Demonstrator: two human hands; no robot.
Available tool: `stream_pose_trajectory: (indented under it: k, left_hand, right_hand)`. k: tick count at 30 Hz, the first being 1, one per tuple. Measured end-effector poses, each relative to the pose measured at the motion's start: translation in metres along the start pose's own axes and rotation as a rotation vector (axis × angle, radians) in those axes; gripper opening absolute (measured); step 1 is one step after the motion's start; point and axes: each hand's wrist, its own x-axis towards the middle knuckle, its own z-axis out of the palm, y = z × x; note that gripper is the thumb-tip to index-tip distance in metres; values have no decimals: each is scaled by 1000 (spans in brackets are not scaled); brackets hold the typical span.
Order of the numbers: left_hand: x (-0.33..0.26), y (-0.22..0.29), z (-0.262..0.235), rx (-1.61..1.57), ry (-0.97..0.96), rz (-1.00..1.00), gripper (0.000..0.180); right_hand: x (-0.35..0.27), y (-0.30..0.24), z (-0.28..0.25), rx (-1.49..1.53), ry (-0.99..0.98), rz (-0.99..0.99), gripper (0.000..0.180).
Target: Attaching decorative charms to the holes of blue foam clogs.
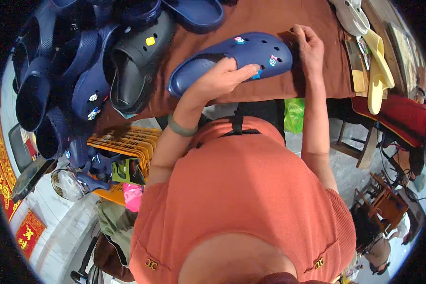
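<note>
A navy blue clog [206, 53] lies on the brown cloth, toe to the right, with holes in its upper. My left hand [220, 78] grips it with the fingers inside the opening and the thumb on the near side, beside a blue charm [257, 74]. A white and pink swirl charm [272, 61] and a small white and red charm [240, 40] also sit on the upper. Just right of the toe, apart from the clog, my right hand [311, 49] has its fingers curled together; whatever they hold, if anything, I cannot make out.
Several navy clogs [33, 94] are heaped at the left, next to a black clog [137, 61] with a yellow charm. Along the table's right side lie a pale yellow slipper [377, 71] and a grey clog [352, 18]. An orange crate [132, 139] stands below the table's left edge.
</note>
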Motion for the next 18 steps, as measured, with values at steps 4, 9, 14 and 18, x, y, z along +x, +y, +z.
stream_pose_trajectory:
  k: [4, 9, 14, 18]
  left_hand:
    - [3, -3, 6, -151, 21, 200, 23]
    - [4, -6, 3, -111, -1, 243, 23]
    - [4, -5, 5, -156, 9, 309, 25]
    - [5, -4, 8, -181, 76, 295, 27]
  right_hand:
    - [21, 17, -19, -323, 24, -26, 34]
    - [28, 4, -32, -499, -9, -20, 34]
    - [-10, -30, -29, 54, -497, -321, 39]
    - [-33, -44, -14, -196, -750, -615, 50]
